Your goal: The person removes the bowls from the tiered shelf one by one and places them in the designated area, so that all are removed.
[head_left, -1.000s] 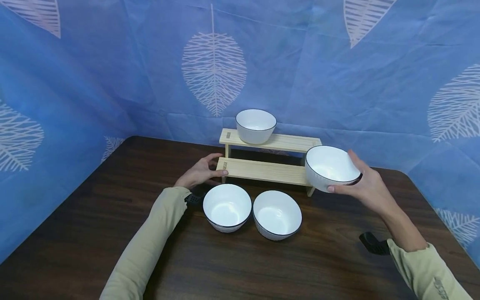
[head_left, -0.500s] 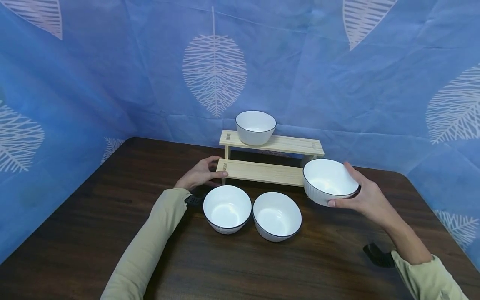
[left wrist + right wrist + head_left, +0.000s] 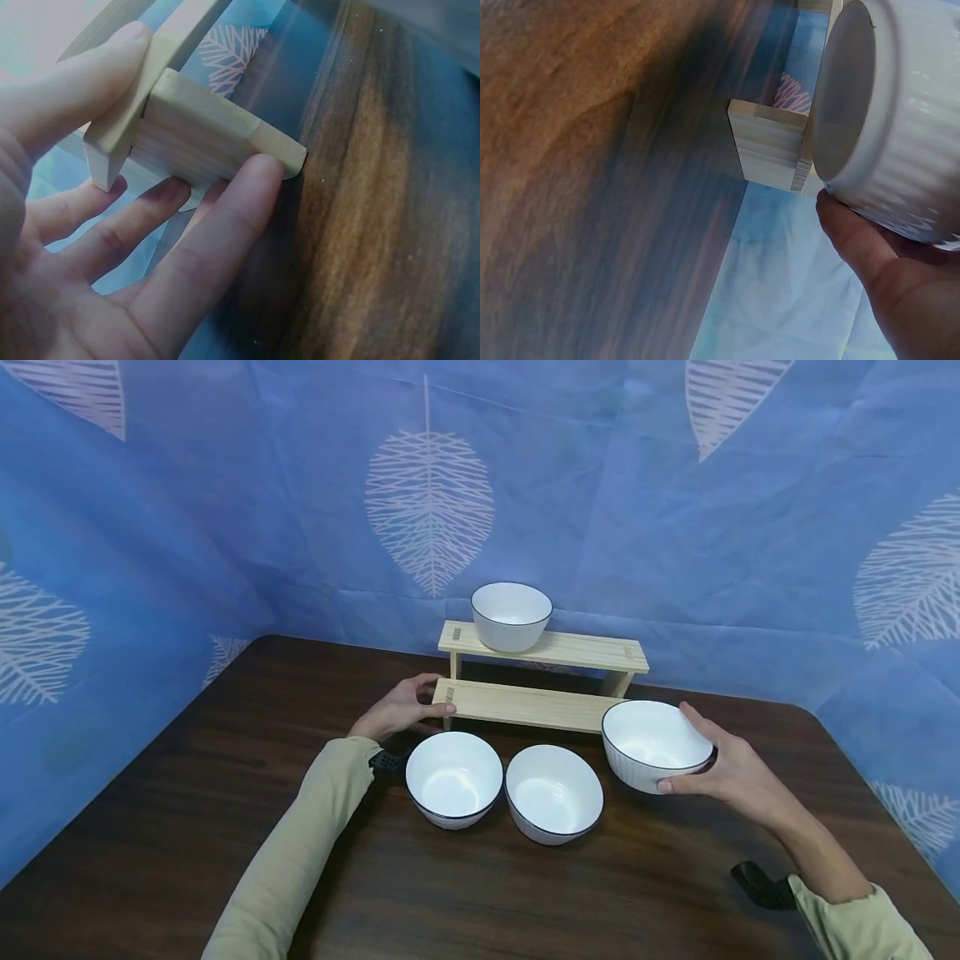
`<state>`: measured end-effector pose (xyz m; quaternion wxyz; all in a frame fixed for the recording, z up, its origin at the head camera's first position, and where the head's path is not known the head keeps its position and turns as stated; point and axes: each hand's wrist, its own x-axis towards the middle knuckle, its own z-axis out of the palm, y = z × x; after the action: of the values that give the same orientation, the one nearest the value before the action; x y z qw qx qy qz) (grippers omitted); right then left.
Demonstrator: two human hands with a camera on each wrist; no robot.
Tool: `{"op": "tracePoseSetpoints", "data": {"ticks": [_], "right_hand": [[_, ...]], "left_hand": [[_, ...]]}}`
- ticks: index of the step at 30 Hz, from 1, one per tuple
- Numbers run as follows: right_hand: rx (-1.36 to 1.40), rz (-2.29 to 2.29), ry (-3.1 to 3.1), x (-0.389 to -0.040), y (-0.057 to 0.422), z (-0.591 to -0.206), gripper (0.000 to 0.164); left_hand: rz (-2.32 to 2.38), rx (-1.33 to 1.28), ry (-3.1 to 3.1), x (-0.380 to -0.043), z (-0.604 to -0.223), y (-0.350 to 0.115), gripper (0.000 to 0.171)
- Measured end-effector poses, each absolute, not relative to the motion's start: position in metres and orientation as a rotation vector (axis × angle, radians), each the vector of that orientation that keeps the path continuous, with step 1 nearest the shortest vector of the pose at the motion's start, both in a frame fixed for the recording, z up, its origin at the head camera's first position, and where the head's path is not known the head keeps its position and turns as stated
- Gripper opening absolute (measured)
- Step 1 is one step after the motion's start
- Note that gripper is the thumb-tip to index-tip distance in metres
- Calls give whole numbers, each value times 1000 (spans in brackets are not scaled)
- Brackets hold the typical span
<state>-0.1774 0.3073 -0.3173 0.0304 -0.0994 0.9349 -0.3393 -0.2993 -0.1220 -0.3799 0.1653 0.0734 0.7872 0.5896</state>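
My right hand (image 3: pixel 738 772) grips a white ribbed bowl (image 3: pixel 651 735) with a dark rim, thumb at the near side and fingers at the far right. The bowl overlaps the right end of the lower step of a two-tier wooden shelf (image 3: pixel 525 703). In the right wrist view the bowl (image 3: pixel 907 120) shows its foot, close by a shelf leg (image 3: pixel 769 142). My left hand (image 3: pixel 401 706) holds the lower step's left end. In the left wrist view, the thumb lies on the board (image 3: pixel 124 120) and the fingers reach under it, against the leg (image 3: pixel 202 135).
Another white bowl (image 3: pixel 512 617) sits on the upper step, left of its middle. Two more bowls, one on the left (image 3: pixel 453 777) and one on the right (image 3: pixel 555 793), stand side by side on the dark wooden table (image 3: pixel 465 902). A blue leaf-patterned cloth (image 3: pixel 300 510) hangs behind.
My right hand has brought the bowl down and toward me, slightly left, uncovering the upper step's right end. The left hand keeps its hold on the shelf.
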Motion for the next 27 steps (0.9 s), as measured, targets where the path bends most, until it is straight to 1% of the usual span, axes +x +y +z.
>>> {"op": "tracePoseSetpoints", "data": {"ticks": [9, 27], "right_hand": [[-349, -1018, 2851, -174, 307, -319, 117], [-400, -965, 2860, -159, 312, -337, 115]], "left_hand": [[1684, 194, 2244, -298, -378, -124, 74], [1677, 208, 2244, -298, -379, -121, 74]]}}
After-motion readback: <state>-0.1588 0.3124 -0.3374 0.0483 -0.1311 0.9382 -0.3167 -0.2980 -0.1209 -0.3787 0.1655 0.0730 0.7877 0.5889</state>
